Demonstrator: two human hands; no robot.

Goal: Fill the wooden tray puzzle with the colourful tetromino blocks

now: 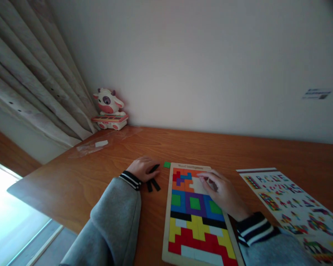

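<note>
The left hand (142, 168) rests curled on black pieces (153, 180) on the tabletop (100, 173). The right hand (223, 192), fingers loosely together, presses the puzzle board (192, 214), holding nothing.

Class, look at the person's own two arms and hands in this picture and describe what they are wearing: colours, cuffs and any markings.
Both arms wear loose grey sweatshirt sleeves. Each sleeve ends in a ribbed dark cuff with white stripes; the stripes show more broadly on the right cuff than on the left cuff. The left hand and right hand are bare: no gloves, and no rings or watch can be seen.
</note>
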